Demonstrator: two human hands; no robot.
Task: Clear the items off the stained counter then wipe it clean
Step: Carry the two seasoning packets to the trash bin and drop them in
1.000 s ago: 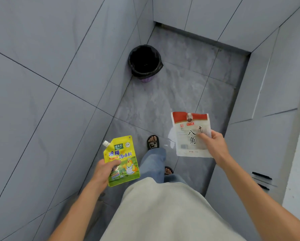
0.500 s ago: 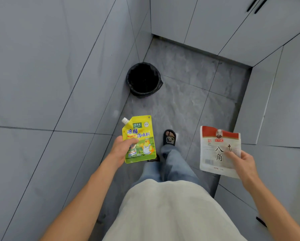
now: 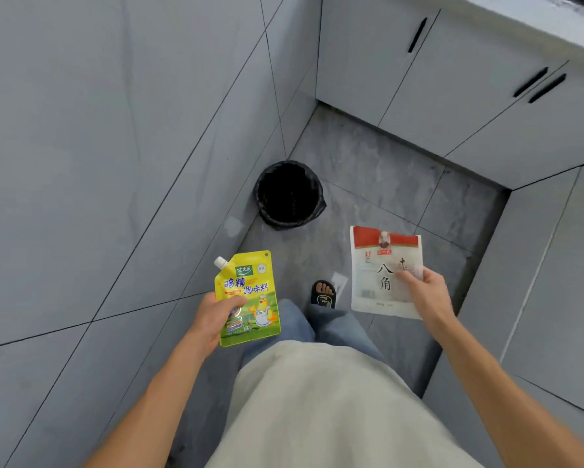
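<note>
Right now my left hand (image 3: 216, 319) grips the yellow spouted pouch (image 3: 246, 298) by its soft lower edge, and my right hand (image 3: 425, 292) pinches the limp, light white spice packet (image 3: 383, 271), both above the floor (image 3: 368, 170), near the bin (image 3: 289, 194).

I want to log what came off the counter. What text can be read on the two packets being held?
Yellow spouted pouch in the left hand: "鸡精调味料"; the green logo and small print are too blurred.
White packet with red top in the right hand: "八角"; the red labels and bottom print are too small.
</note>
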